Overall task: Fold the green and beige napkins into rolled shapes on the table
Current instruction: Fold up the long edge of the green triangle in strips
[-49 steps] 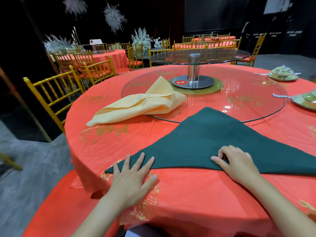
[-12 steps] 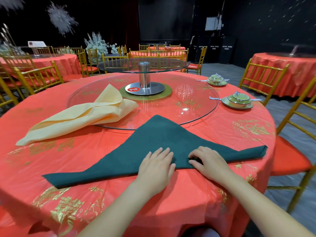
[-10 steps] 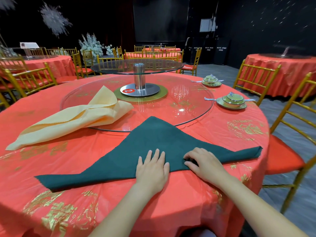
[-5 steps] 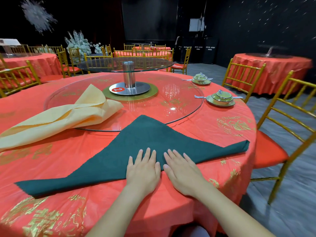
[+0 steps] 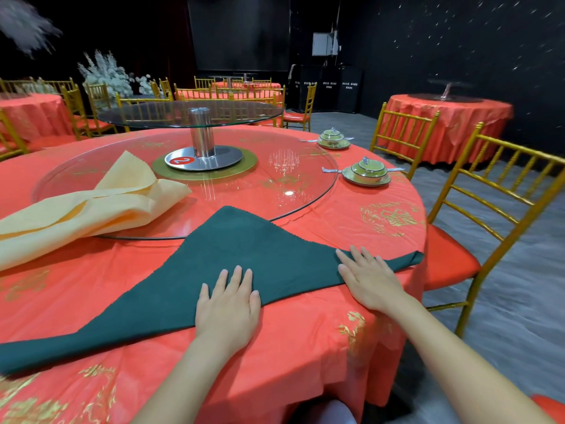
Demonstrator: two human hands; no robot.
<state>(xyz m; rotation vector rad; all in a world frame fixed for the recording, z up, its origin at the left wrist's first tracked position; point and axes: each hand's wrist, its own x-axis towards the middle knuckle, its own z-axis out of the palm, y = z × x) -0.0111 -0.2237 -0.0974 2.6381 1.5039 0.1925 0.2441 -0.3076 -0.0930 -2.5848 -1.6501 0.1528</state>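
The green napkin lies flat as a wide triangle on the red table, its apex on the glass turntable's rim. My left hand presses flat on the napkin's near folded edge at the middle, fingers straight. My right hand lies flat on the same edge further right, close to the napkin's right tip at the table's edge. The beige napkin lies loosely folded at the left, partly on the turntable, and neither hand touches it.
A glass turntable with a steel post and a raised glass disc fills the table's centre. Two lidded green bowls on plates stand at the right rim. A gold chair with a red seat stands close on the right.
My right hand has slid right along the green napkin's near edge, away from my left hand. The view has swung right, so the napkin's left tip is out of frame.
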